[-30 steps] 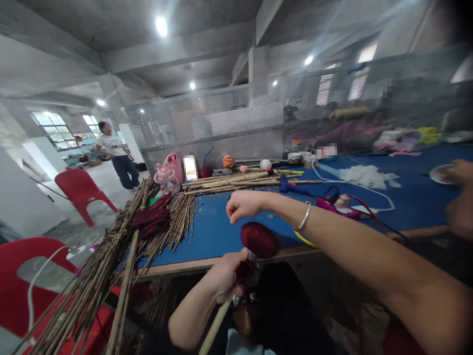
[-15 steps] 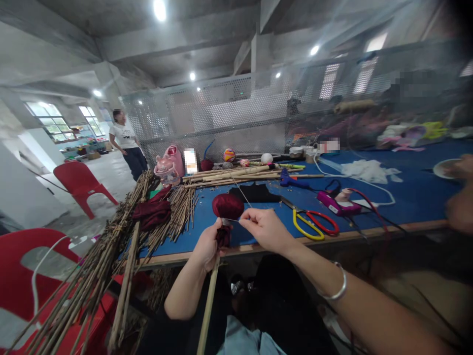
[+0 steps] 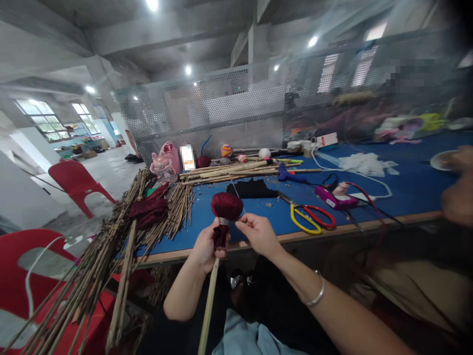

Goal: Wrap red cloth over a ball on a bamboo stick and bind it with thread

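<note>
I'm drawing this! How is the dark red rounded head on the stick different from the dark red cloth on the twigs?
The rounded head looks plump and smooth; the cloth is loose and crumpled. The head tops a stick; the cloth lies on twigs. Both are dark red.

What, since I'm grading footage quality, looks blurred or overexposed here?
In the head view, the co-worker's hand at the right edge is blurred; also in the head view, the topmost ceiling lamp burns out to white, the top right corner falls black, and the held maroon bundle and scissors look fairly sharp.
</note>
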{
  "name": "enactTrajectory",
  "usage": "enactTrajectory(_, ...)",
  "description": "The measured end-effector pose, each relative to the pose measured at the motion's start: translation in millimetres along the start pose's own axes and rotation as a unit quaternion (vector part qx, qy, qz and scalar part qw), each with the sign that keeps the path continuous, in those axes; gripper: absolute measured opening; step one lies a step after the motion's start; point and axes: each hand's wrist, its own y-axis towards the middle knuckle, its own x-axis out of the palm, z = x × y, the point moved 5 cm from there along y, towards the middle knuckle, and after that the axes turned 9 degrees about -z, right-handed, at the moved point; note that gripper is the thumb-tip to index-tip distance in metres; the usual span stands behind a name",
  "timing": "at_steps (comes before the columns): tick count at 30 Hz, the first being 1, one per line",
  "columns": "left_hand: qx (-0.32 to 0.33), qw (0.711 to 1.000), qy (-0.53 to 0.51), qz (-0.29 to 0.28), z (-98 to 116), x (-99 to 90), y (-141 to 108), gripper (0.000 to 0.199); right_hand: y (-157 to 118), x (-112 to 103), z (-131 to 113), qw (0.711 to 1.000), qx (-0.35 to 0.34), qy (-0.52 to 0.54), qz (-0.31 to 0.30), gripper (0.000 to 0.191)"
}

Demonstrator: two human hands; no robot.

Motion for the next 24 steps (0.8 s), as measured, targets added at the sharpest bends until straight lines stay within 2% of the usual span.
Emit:
enactTrajectory(4, -0.012, 0.999, -0.046, -0.025, -2, 10.1, -4, 0.034, 2, 10, 13, 0.990, 0.009, 0.142, -0.002, 0.022)
enactTrajectory(7, -0.015, 0.995, -0.074, -0.061, 3, 17.2, -11, 0.034, 6, 11, 16, 0.985, -0.001, 0.172, -0.015, 0.028)
enactTrajectory(9, -0.023, 0.992, -0.085, -0.092, 8, 21.0, -17, 0.035, 13, 8, 15, 0.989, 0.005, 0.130, -0.066, 0.033)
enactTrajectory(12, -0.045, 0.988, -0.074, -0.127, 6, 26.8, -26, 0.038, 36, -3, 7, 0.979, -0.017, -0.041, -0.201, 0.039)
enactTrajectory(13, -0.050, 0.989, -0.059, -0.126, 2, 28.5, -28, 0.038, 47, -7, 3, 0.963, -0.038, -0.106, -0.246, 0.040)
enactTrajectory(16, -0.034, 0.995, 0.021, -0.086, -17, 32.4, -26, 0.035, 83, -17, -12, 0.925, -0.045, -0.181, -0.331, 0.030)
enactTrajectory(18, -0.026, 0.994, 0.081, -0.063, -31, 35.3, -19, 0.036, 99, -12, -28, 0.899, -0.035, -0.212, -0.382, 0.018)
enactTrajectory(20, -0.026, 0.991, 0.118, -0.049, -41, 36.2, -10, 0.037, 101, 0, -53, 0.863, -0.052, -0.284, -0.415, 0.008)
enactTrajectory(21, -0.025, 0.991, 0.130, -0.038, -43, 34.7, -6, 0.038, 95, 7, -66, 0.825, -0.086, -0.366, -0.422, 0.005)
enactTrajectory(23, -0.013, 0.990, 0.143, -0.006, -41, 27.7, 1, 0.038, 78, 19, -94, 0.754, -0.161, -0.513, -0.379, 0.006)
enactTrajectory(24, -0.005, 0.989, 0.146, 0.013, -37, 22.6, 3, 0.038, 68, 21, -105, 0.733, -0.182, -0.557, -0.347, 0.008)
